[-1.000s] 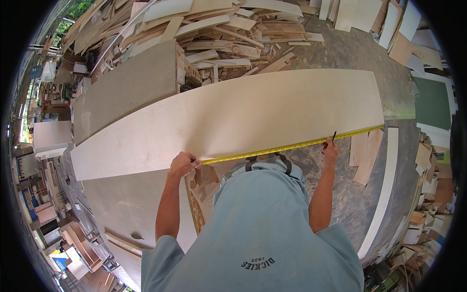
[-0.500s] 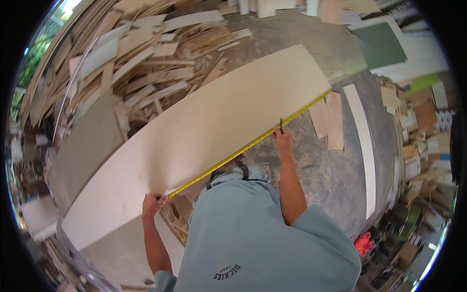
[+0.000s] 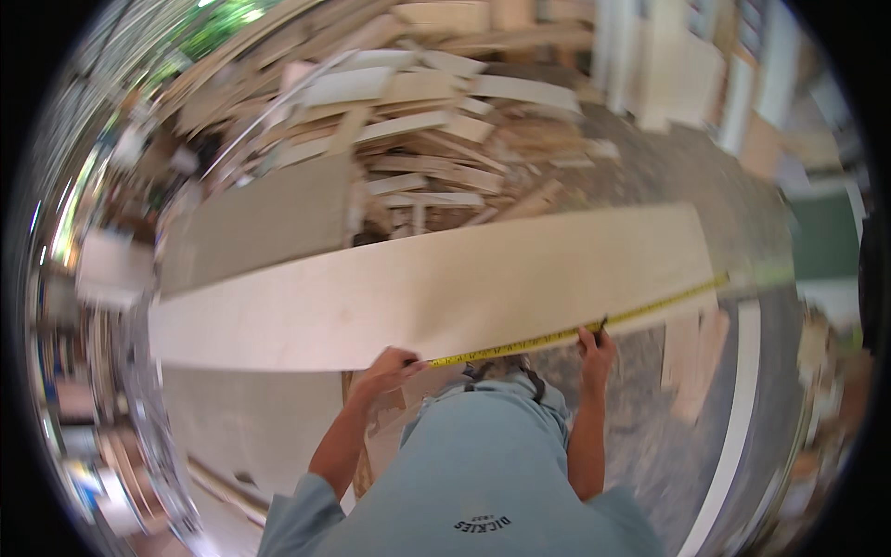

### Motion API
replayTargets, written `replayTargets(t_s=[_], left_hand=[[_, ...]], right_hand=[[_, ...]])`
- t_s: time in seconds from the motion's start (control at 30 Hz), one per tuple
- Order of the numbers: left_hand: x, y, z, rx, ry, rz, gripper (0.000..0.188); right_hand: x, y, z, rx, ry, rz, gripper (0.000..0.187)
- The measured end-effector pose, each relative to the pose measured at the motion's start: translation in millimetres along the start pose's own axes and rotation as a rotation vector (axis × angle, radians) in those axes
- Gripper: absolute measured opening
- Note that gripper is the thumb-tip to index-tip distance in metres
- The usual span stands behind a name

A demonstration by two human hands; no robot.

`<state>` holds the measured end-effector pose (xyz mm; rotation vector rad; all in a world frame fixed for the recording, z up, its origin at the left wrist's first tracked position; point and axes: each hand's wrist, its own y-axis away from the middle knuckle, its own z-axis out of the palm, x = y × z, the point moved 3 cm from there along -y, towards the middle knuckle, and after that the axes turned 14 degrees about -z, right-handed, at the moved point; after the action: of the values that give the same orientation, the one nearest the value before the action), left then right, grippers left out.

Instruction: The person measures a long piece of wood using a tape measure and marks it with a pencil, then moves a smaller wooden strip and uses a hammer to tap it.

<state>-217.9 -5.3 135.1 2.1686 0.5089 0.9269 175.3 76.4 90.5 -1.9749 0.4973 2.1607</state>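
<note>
A long pale wooden board (image 3: 445, 288), tapering to the left, lies across the view in front of me. Along its near edge stretches a yellow tape measure (image 3: 506, 350), slanting up to the right, its far end reaching a little past the board's right end. My left hand (image 3: 382, 373) is closed around the near end of the tape, where something dark shows in the fingers. Farther right, my right hand (image 3: 596, 353) is closed by the tape, pinching a thin dark pencil (image 3: 602, 325). The fingertips hide where the pencil meets the board.
Behind the board, wood offcuts (image 3: 436, 176) are heaped up. Grey-brown sheets lie at the left, one beyond the board (image 3: 260, 218) and one on the near side (image 3: 260, 427). A long white strip (image 3: 736, 418) and short planks (image 3: 696, 367) rest on the floor at right.
My view has turned, so the board looks more level. The tape, which ran along the board's edge to its corner, now angles across the right part. Both hands keep their grip.
</note>
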Motion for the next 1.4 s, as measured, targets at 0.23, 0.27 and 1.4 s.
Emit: replayTargets(t_s=[0.23, 0.27, 1.4], left_hand=[[59, 2, 63, 0.186, 0.284, 0.127, 0.032], [55, 1, 76, 0.236, 0.300, 0.117, 0.030], [-62, 161, 311, 0.867, 1.364, -0.538, 0.037]], right_hand=[[-19, -2, 48, -0.530, 0.063, -0.036, 0.012], [-21, -3, 53, -0.605, 0.094, -0.054, 0.012], [-24, 92, 160, -1.451, 0.311, -0.425, 0.022]])
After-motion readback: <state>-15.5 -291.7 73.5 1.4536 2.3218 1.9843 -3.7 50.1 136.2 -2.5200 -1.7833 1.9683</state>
